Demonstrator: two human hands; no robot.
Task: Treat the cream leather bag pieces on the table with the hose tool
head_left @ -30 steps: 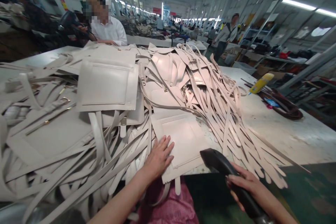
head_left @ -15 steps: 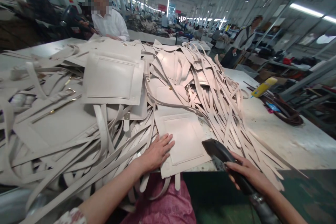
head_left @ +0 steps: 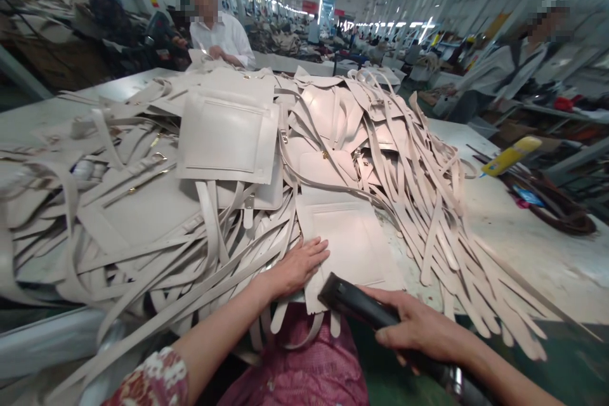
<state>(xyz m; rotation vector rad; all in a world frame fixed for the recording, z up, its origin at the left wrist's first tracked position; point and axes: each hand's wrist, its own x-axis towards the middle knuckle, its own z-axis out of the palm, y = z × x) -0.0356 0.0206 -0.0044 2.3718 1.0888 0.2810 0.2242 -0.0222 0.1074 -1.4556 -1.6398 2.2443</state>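
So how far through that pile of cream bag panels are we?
Nothing shows as finished. In hand: left hand flat on the cream panel at the table edge, right hand holding the black tool at its near corner. Left: the heap of panels and straps covering the table.

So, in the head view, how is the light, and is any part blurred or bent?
Head view: even light from ceiling tubes, soft shadows, no strong glare on the cream panel. The wide lens bends the table edge and the roof lines. The left hand is sharp; the right hand and its dark tool are slightly soft. The far hall is hazy and overexposed.
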